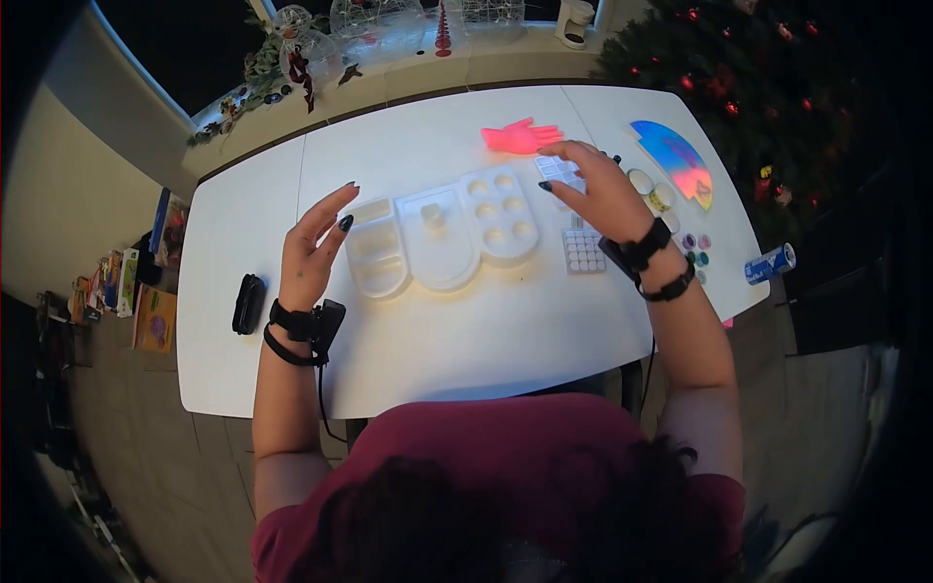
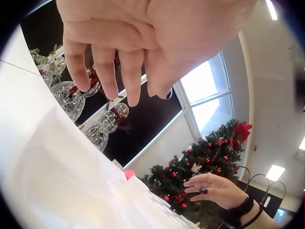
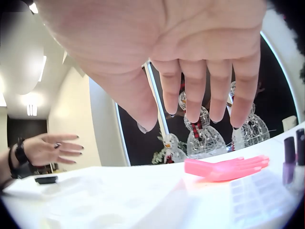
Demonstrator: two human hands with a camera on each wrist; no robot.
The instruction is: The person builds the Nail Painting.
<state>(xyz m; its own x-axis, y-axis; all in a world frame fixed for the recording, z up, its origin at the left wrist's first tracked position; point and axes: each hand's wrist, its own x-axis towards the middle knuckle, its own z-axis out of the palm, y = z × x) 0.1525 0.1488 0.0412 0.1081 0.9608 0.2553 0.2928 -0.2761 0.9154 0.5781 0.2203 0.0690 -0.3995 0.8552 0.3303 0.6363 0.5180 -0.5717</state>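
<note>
Both hands are raised over the white table, fingers extended and holding nothing. My left hand [image 1: 313, 253] hovers beside the left end of a white molded tray [image 1: 377, 260] with divided compartments. A middle tray [image 1: 445, 267] with a small block [image 1: 432, 216] on it adjoins it, then a tray with round wells [image 1: 505, 243]. The right hand [image 1: 604, 199] is above the table right of the wells, near a pink hand-shaped form [image 1: 522, 137] and a clear gridded tray [image 1: 557, 173]. In the right wrist view the fingers [image 3: 194, 88] hang downward, apart from the pink form [image 3: 224, 169].
A black case [image 1: 249, 304] lies at the left. Toward the right are a white grid of small squares [image 1: 585, 253], round jars [image 1: 661, 197], small colored pots [image 1: 702, 259], an iridescent fan shape [image 1: 677, 165] and a blue can [image 1: 771, 263] near the edge.
</note>
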